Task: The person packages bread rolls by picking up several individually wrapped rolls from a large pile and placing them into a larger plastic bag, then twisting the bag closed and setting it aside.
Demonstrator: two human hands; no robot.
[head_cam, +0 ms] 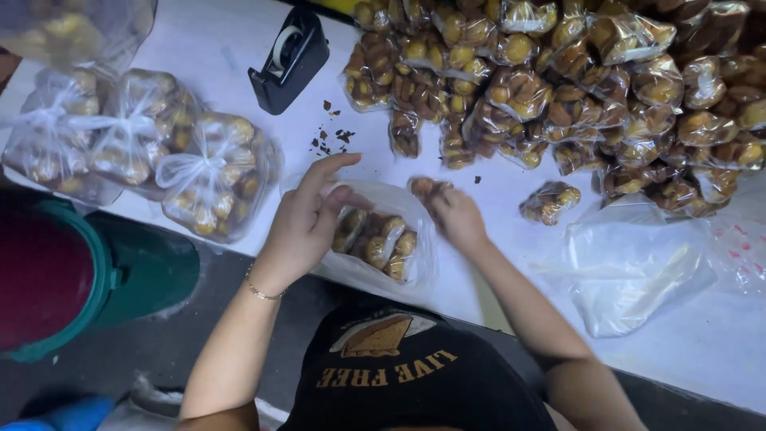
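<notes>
Now my hands fill a bag with snack packs.
My left hand point(307, 215) pinches the clear bag point(383, 231) open on the bench point(495, 191); my right hand point(455, 214) grips a small pack point(423, 187) just above it.

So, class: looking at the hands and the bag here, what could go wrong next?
The right hand brings a small packet to the clear bag that the left hand holds at the table edge; it might slide off. The packet pile may topple. Crumbs could get inside.

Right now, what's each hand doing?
Left hand: holds the bag open at its mouth, index finger raised.
Right hand: closed on a small packet.
</notes>
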